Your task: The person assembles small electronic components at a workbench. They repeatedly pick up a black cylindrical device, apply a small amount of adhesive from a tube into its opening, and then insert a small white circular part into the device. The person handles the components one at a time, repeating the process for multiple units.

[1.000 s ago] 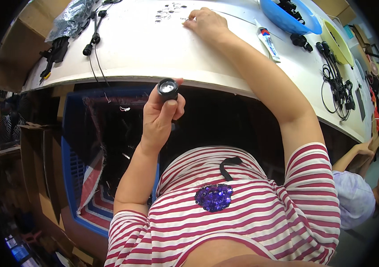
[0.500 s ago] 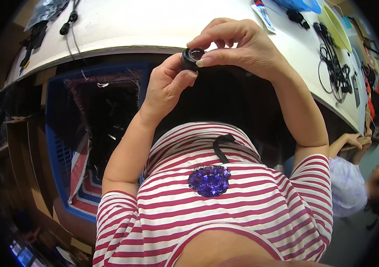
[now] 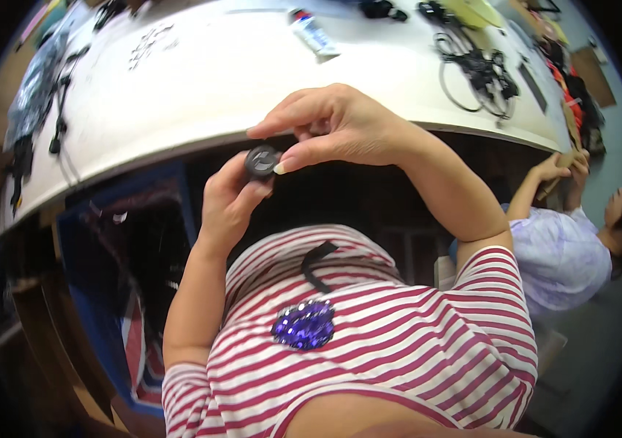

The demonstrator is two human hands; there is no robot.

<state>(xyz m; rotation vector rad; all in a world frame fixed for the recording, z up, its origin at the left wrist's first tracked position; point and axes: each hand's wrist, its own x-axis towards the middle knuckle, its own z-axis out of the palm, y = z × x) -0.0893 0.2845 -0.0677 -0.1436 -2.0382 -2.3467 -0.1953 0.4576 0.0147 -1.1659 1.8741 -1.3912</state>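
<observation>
A small black round part (image 3: pixel 261 162), short and cylindrical, is pinched between the thumb and fingers of my left hand (image 3: pixel 227 204). Its round end faces up at me and shows a lighter mark in the middle. My right hand (image 3: pixel 336 131) is beside it with thumb and index finger spread apart. The right thumb's tip is at the part's edge; whether it presses on it I cannot tell. Both hands are just in front of the near edge of the white table (image 3: pixel 201 95).
On the table lie a white-and-blue tube (image 3: pixel 314 35), bundled black cables (image 3: pixel 475 77) and a clear plastic bag (image 3: pixel 37 91). A blue crate (image 3: pixel 81 277) with dark contents stands below on the left. Another person (image 3: pixel 555 252) sits at the right.
My view has shifted, showing more of the table's left side. The right index finger has come off the black part, and the part has turned its round end toward me.
</observation>
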